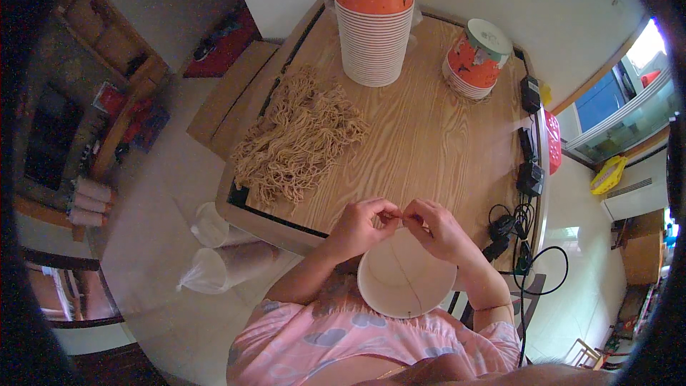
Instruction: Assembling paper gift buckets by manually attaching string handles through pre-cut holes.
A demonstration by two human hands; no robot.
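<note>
A white paper bucket [386, 282] rests against my lap, its open mouth turned up toward me. A thin tan cord [406, 271] runs across the mouth from the near rim to the far rim. My left hand [363, 227] and my right hand [434, 230] meet at that far rim, fingertips pinched together around the cord's end; the fingers partly cover it. On the table beyond the left hand lies a loose heap of tan cords [300, 139].
A tall stack of orange-printed paper buckets [375, 36] stands at the table's [421, 121] far side. A shorter upside-down stack [477, 61] is at far right. Black adapters and cables [525, 193] line the right edge. Bagged bucket stacks [232, 268] lie on the floor at left.
</note>
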